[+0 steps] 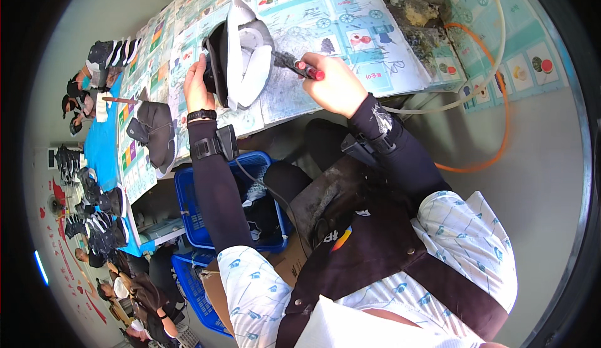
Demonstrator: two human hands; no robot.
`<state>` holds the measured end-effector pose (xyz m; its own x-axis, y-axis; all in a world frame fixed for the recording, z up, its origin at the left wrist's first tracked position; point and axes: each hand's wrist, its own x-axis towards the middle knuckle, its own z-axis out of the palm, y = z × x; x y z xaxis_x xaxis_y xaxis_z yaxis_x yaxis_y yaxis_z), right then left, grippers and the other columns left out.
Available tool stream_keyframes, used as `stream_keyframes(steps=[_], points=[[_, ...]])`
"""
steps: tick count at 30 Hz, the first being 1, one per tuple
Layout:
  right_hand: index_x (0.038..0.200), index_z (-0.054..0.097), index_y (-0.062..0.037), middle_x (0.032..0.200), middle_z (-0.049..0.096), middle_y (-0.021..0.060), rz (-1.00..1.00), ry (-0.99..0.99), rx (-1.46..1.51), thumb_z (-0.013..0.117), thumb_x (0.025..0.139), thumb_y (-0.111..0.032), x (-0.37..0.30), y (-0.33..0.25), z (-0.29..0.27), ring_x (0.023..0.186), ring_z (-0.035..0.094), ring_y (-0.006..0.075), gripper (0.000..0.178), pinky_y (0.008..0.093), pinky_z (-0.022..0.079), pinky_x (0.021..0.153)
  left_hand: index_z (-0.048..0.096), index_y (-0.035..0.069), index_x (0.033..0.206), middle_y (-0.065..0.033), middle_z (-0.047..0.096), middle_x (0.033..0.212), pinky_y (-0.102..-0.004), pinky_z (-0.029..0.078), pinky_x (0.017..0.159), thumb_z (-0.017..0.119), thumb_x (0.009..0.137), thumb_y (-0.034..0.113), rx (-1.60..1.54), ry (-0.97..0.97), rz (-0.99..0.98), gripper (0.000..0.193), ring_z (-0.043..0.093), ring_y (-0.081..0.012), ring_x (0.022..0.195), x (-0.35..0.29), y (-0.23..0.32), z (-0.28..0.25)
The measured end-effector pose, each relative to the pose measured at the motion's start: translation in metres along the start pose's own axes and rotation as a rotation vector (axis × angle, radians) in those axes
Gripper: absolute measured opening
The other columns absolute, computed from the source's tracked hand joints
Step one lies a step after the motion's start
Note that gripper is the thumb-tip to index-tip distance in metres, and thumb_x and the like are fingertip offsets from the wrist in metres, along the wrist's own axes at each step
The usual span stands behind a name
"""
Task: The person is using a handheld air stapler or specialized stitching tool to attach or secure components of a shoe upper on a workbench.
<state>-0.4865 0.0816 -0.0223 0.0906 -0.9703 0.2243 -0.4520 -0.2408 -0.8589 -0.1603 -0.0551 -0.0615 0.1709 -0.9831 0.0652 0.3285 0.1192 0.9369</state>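
A black shoe with a thick white sole (255, 75) is tipped on its side near the front edge of the table. My left hand (197, 85) is closed round its dark upper from the left, with part of the fingers hidden behind it. In my right hand (338, 82) is a slim red-handled tool (310, 71), gripped like a pen. Its dark far end points at the shoe's right side; whether it touches the sole I cannot tell. A second black shoe (156, 134) rests on the table to the left of my left forearm.
The table (363, 53) has a printed, stained cover. A brown stick (119, 100) lies beside the second shoe. Blue baskets (188, 213) stand below the edge. An orange hose (506, 129) and a pale tube (502, 28) loop on the right. Co-workers and several shoes line the left.
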Motion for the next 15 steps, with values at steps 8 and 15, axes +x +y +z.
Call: stream_keyframes(steps=[8, 15], points=[[0.097, 0.067, 0.0003, 0.078, 0.065, 0.0270, 0.015, -0.076, 0.021, 0.063, 0.084, -0.016, 0.001, 0.004, 0.016, 0.081, 0.065, 0.0478, 0.021, 0.0494, 0.050, 0.072, 0.068, 0.005, 0.100, -0.0032, 0.072, 0.100, -0.0272, 0.047, 0.089, 0.081, 0.091, 0.013, 0.041, 0.077, -0.014, 0.018, 0.064, -0.0122, 0.096, 0.004, 0.000, -0.002], [0.097, 0.068, 0.0002, 0.078, 0.065, 0.0263, -0.020, -0.122, 0.020, 0.062, 0.084, -0.014, -0.004, 0.005, 0.019, 0.081, 0.065, 0.0481, 0.020, 0.0481, 0.051, 0.072, 0.068, 0.005, 0.105, -0.0019, 0.069, 0.103, -0.0276, 0.045, 0.089, 0.083, 0.090, 0.016, 0.038, 0.078, -0.001, 0.024, 0.060, -0.0118, 0.098, 0.004, -0.007, -0.010]])
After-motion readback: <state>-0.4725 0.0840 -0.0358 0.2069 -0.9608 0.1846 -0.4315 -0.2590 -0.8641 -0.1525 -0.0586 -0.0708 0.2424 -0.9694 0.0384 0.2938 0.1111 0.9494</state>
